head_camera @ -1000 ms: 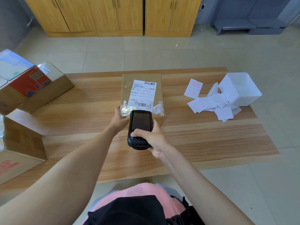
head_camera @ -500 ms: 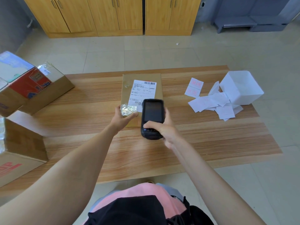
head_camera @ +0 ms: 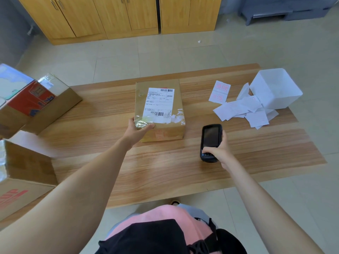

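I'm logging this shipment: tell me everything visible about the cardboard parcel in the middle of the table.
The cardboard parcel is a closed brown box lying flat on the wooden table. A white shipping label with two barcodes sits on top. Crinkled clear tape wraps the near corners, and a faint red mark shows on the front. The left hand holds its near left corner. The handheld scanner in the right hand is apart from it.

Brown taped parcel (head_camera: 166, 132), white barcode label on top, flat on the middle of the table (head_camera: 165, 171). Black scanner (head_camera: 211, 136), screen up, right of the parcel, apart.
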Demonstrator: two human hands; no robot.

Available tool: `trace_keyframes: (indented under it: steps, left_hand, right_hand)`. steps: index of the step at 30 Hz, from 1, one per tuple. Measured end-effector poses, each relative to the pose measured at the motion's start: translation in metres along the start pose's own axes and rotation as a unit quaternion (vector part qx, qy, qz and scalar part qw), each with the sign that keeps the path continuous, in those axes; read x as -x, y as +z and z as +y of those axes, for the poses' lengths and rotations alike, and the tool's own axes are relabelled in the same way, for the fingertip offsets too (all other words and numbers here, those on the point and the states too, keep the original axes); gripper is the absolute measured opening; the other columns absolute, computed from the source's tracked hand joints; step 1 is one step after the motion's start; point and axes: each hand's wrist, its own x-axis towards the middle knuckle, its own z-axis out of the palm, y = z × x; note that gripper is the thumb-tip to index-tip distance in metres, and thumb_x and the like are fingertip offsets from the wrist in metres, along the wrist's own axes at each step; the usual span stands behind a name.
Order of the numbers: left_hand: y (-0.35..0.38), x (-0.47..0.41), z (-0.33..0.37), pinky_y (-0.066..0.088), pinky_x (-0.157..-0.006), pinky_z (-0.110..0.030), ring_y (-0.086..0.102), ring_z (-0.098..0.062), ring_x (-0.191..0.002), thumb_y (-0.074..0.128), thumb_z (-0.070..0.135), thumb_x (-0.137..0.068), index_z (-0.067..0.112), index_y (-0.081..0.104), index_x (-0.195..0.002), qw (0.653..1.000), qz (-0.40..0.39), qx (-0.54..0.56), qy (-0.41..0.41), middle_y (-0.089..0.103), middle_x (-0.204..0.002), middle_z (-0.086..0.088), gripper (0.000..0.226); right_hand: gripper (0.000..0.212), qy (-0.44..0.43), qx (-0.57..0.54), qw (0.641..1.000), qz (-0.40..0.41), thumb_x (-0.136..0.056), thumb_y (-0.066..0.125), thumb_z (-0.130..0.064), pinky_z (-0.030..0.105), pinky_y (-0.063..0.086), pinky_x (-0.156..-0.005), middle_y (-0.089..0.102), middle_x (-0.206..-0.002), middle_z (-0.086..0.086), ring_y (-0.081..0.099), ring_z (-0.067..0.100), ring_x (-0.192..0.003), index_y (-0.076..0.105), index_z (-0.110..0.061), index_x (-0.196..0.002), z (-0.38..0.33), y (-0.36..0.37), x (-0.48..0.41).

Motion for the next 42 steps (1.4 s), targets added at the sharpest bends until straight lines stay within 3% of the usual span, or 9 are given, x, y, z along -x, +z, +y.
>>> trace_keyframes:
  steps: [9,17,23,27,30,33,35,38,42]
  left_hand:
    - [0.001,0.003,0.003,0.048,-0.099,-0.039,0.056,-0.018,-0.11,0.076,0.042,-0.077,0.023,0.026,-0.138,1.0,0.007,-0.01,-0.005,0.052,-0.124,0.0,0.082]
    - [0.001,0.004,0.004,0.048,-0.097,-0.038,0.055,-0.018,-0.106,0.076,0.043,-0.076,0.022,0.026,-0.139,1.0,0.009,-0.016,-0.006,0.053,-0.123,0.0,0.082]
    - [0.001,0.007,0.006,0.048,-0.099,-0.039,0.054,-0.018,-0.107,0.075,0.043,-0.076,0.021,0.025,-0.141,1.0,0.007,-0.019,-0.006,0.052,-0.121,0.0,0.084]
    - [0.001,0.007,0.006,0.046,-0.101,-0.04,0.055,-0.018,-0.11,0.075,0.043,-0.076,0.022,0.025,-0.141,1.0,0.01,-0.02,-0.005,0.052,-0.122,0.001,0.085]
    - [0.002,0.008,0.006,0.046,-0.099,-0.038,0.054,-0.019,-0.112,0.075,0.042,-0.077,0.02,0.025,-0.141,1.0,0.015,-0.022,0.004,0.053,-0.123,0.001,0.084]
    - [0.001,0.01,0.007,0.045,-0.099,-0.038,0.053,-0.019,-0.112,0.075,0.042,-0.078,0.018,0.023,-0.142,0.999,0.015,-0.031,0.008,0.052,-0.126,0.0,0.086]
    - [0.001,0.01,0.009,0.045,-0.098,-0.036,0.052,-0.017,-0.111,0.074,0.042,-0.078,0.017,0.023,-0.143,0.999,0.015,-0.033,0.006,0.051,-0.125,0.001,0.087]
    - [0.001,0.01,0.012,0.042,-0.101,-0.036,0.05,-0.017,-0.113,0.075,0.043,-0.078,0.017,0.022,-0.144,0.999,0.011,-0.038,0.002,0.05,-0.125,0.003,0.089]
    - [0.0,0.009,0.013,0.041,-0.098,-0.032,0.05,-0.016,-0.112,0.075,0.045,-0.077,0.016,0.023,-0.143,0.999,0.009,-0.046,0.005,0.05,-0.128,0.002,0.089]
  right_hand:
    - [0.115,0.025,0.015,1.0,0.007,-0.068,0.078,0.008,0.035,0.04,-0.098,0.037,-0.144,0.008,0.042,0.022,-0.119,0.006,-0.024,-0.153,0.035,-0.01,-0.001]
    - [0.118,0.002,0.061,0.998,0.02,-0.065,0.079,0.012,0.044,0.033,-0.111,0.03,-0.151,0.008,0.034,0.029,-0.136,0.007,-0.02,-0.153,0.047,-0.01,0.001]
    - [0.121,0.007,0.105,0.994,0.031,-0.065,0.08,0.008,0.045,0.034,-0.11,0.03,-0.151,0.008,0.034,0.03,-0.135,0.003,-0.021,-0.153,0.048,-0.01,0.0]
    - [0.11,0.013,0.127,0.991,0.042,-0.063,0.079,0.008,0.04,0.041,-0.098,0.043,-0.134,0.007,0.043,0.028,-0.125,0.015,-0.015,-0.15,0.049,-0.012,-0.003]
    - [0.106,0.047,0.147,0.987,0.05,-0.063,0.08,0.002,0.034,0.04,-0.092,0.037,-0.122,-0.002,0.041,0.02,-0.118,0.018,-0.014,-0.147,0.048,-0.011,-0.002]
    - [0.117,0.051,0.168,0.981,0.079,-0.041,0.079,-0.019,0.048,0.046,-0.097,0.045,-0.131,0.007,0.045,0.03,-0.121,0.025,-0.018,-0.145,0.052,-0.01,-0.004]
    - [0.116,0.061,0.202,0.974,0.085,-0.047,0.084,-0.019,0.053,0.043,-0.1,0.042,-0.137,0.013,0.041,0.035,-0.126,0.024,-0.018,-0.147,0.052,-0.01,-0.004]
    - [0.109,0.083,0.237,0.964,0.087,-0.065,0.082,-0.014,0.049,0.033,-0.108,0.03,-0.147,0.014,0.027,0.034,-0.136,0.016,-0.018,-0.151,0.04,-0.009,0.006]
    - [0.093,0.055,0.265,0.958,0.1,-0.077,0.075,-0.019,0.044,0.031,-0.107,0.026,-0.15,0.013,0.023,0.033,-0.139,0.018,-0.019,-0.152,0.022,0.0,0.006]
